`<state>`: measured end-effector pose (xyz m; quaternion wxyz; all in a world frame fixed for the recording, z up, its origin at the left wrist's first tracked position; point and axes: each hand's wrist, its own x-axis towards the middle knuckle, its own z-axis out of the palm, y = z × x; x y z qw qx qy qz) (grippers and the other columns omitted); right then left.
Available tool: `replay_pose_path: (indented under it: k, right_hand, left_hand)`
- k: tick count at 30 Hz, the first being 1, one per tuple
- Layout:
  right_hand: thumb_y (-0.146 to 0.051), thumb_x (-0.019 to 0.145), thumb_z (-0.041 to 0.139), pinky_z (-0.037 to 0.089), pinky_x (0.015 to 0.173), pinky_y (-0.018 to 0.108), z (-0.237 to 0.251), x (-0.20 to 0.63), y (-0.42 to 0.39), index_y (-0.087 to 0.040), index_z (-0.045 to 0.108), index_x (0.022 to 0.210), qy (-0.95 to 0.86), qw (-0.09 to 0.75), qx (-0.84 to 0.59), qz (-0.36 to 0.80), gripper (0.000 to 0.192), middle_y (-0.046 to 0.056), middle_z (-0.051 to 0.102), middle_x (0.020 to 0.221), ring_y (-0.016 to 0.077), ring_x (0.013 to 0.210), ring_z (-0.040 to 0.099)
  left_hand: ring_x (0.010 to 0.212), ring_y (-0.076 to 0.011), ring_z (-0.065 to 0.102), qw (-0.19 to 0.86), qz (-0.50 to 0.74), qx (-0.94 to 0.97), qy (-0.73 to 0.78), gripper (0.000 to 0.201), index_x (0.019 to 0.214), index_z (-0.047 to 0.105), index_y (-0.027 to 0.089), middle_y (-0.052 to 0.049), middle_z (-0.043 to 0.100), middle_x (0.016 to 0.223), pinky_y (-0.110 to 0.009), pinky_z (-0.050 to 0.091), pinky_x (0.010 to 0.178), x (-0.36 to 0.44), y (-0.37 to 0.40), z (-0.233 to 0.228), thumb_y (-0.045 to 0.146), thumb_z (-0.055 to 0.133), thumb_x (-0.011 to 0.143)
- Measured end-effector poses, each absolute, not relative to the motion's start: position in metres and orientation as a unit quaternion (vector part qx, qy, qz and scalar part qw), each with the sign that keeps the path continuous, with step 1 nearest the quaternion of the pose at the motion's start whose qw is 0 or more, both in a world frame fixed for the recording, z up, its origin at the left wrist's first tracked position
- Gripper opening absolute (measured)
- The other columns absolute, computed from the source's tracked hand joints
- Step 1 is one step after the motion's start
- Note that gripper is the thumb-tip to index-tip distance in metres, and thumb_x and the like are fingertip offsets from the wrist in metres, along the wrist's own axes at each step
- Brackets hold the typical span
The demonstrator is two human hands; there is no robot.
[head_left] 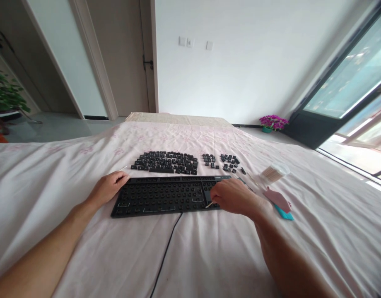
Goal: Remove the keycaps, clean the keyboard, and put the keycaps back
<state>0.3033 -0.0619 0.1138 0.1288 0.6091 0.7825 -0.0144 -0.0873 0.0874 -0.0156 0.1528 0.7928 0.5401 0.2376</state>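
Observation:
A black keyboard with its keycaps off lies on the pink bedsheet, its cable running toward me. My left hand is closed at the keyboard's upper left edge; its fingertips are partly hidden. A thin white stick shows just beyond those fingers, and I cannot tell whether they touch it. Over the number-pad side, my right hand pinches a cotton swab. The swab's tip points down-left among the switches near the keyboard's lower edge.
Loose black keycaps lie in groups behind the keyboard, with smaller groups farther right. On the right are a clear container of cotton swabs, a flat pink item and a teal piece.

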Motion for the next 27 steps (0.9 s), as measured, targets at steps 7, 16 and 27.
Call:
replay_pose_path:
  k: [7,16,27]
  right_hand:
    - [-0.030,0.092,0.044,0.034,0.065,0.026,0.112,0.340,-0.034,-0.025,0.071,0.096,0.736,0.063,0.674,-0.002,0.028,0.004,0.072,0.090,0.0186,0.083,0.064]
    - [-0.023,0.089,0.048,0.037,0.074,0.025,0.087,0.345,-0.037,-0.024,0.073,0.097,0.738,0.001,0.675,-0.014,0.026,0.004,0.071,0.098,0.0182,0.093,0.063]
    - [-0.021,0.086,0.048,0.035,0.070,0.025,0.083,0.339,-0.040,-0.023,0.074,0.087,0.737,-0.009,0.676,0.006,0.026,0.004,0.072,0.091,0.0180,0.090,0.064]
  left_hand:
    - [0.089,-0.0204,0.064,0.155,0.235,0.792,0.542,0.040,0.090,0.067,0.023,-0.001,0.072,0.096,-0.024,0.044,0.079,-0.089,0.089,-0.018,0.054,0.041,0.087]
    - [0.091,-0.0209,0.065,0.154,0.238,0.790,0.544,0.040,0.091,0.068,0.025,0.000,0.073,0.098,-0.023,0.046,0.078,-0.091,0.092,-0.023,0.056,0.043,0.086]
    - [0.090,-0.0219,0.067,0.140,0.244,0.787,0.550,0.040,0.089,0.069,0.026,0.000,0.074,0.097,-0.024,0.048,0.078,-0.090,0.091,-0.022,0.057,0.044,0.085]
